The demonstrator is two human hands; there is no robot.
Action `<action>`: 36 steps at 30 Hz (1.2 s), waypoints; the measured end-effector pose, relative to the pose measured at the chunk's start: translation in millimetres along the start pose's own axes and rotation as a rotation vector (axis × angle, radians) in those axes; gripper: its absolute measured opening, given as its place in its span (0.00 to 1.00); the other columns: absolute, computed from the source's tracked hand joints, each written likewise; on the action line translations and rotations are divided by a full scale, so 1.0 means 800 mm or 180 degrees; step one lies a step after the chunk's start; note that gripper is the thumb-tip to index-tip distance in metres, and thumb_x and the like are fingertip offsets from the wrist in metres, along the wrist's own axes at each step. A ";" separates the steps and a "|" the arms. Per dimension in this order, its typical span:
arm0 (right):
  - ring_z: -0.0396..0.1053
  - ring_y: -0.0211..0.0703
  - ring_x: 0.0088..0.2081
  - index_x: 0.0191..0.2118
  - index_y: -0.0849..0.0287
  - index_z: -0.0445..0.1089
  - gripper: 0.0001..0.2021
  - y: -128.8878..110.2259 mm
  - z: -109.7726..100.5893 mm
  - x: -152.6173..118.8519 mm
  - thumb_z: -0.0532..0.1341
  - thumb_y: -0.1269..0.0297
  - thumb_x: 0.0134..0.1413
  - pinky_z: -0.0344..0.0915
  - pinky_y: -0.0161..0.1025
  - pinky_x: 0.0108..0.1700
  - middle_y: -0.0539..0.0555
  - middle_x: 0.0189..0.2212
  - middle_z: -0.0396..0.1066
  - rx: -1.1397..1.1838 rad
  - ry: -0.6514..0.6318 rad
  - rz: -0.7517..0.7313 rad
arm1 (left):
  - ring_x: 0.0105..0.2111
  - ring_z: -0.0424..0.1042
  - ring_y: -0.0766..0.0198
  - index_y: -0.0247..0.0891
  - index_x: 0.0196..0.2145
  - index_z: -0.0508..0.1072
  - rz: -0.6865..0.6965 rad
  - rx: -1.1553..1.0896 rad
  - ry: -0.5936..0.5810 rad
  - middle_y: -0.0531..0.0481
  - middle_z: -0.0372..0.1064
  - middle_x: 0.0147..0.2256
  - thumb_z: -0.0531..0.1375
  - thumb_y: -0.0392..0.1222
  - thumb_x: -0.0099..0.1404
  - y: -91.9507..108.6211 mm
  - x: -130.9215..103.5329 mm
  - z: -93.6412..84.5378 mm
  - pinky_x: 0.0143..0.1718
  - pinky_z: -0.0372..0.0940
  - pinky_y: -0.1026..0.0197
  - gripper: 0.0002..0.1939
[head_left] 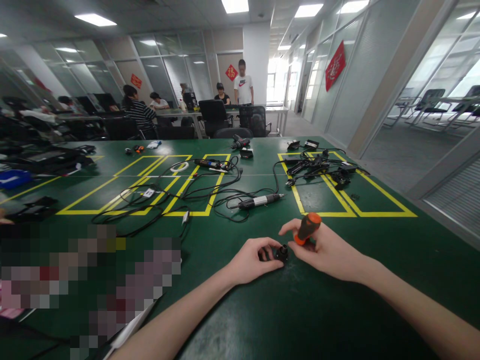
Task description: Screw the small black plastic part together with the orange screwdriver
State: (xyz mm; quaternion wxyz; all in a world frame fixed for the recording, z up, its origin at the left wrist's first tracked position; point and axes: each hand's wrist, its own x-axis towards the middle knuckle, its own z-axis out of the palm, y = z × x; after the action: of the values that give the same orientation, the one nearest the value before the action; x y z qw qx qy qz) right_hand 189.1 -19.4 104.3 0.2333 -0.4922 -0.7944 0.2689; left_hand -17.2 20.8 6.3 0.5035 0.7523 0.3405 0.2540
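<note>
Above the near part of the green table (240,320), my left hand (255,260) pinches a small black cylindrical part (282,253) between thumb and fingers. To its right, my right hand (333,250) grips a short screwdriver (309,227) by its orange and black handle. The handle's orange end points up; whatever blade it has is hidden by the fingers. A small gap separates the screwdriver from the black part, and my right index finger reaches toward the left hand.
Beyond my hands lies a corded electric screwdriver (261,201) among looped black cables. A heap of black parts (318,165) sits at the right, inside yellow tape lines. Farther back are a power drill (240,142) and a white ring (179,166). Blurred blocks cover the left foreground.
</note>
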 end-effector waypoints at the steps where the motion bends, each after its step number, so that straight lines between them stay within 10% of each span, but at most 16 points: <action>1: 0.62 0.38 0.23 0.47 0.57 0.72 0.12 0.000 0.001 0.000 0.59 0.66 0.57 0.61 0.35 0.28 0.46 0.22 0.63 -0.0043 0.0064 0.0008 | 0.29 0.69 0.67 0.36 0.46 0.76 0.0008 0.0003 -0.0002 0.53 0.71 0.30 0.68 0.44 0.58 0.000 0.000 0.000 0.31 0.63 0.65 0.18; 22: 0.58 0.37 0.22 0.39 0.55 0.70 0.07 0.005 0.010 0.001 0.58 0.61 0.61 0.60 0.35 0.29 0.42 0.19 0.56 0.0218 0.0036 0.0217 | 0.29 0.68 0.67 0.35 0.47 0.76 0.0027 -0.0006 -0.0050 0.53 0.71 0.30 0.68 0.45 0.58 -0.001 -0.001 -0.001 0.32 0.63 0.65 0.20; 36: 0.63 0.38 0.25 0.41 0.59 0.72 0.08 0.005 0.012 0.003 0.58 0.69 0.57 0.59 0.34 0.27 0.49 0.27 0.68 0.0252 0.0026 0.0130 | 0.30 0.70 0.67 0.36 0.46 0.76 0.0013 0.0018 -0.0027 0.53 0.72 0.31 0.68 0.44 0.58 0.000 -0.001 0.000 0.32 0.63 0.65 0.19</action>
State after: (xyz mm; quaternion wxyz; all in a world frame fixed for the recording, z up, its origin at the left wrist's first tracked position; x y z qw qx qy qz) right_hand 184.8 -18.0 94.8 0.2504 -0.4997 -0.7719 0.3029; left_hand -17.5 20.3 6.3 0.5022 0.7556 0.3375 0.2509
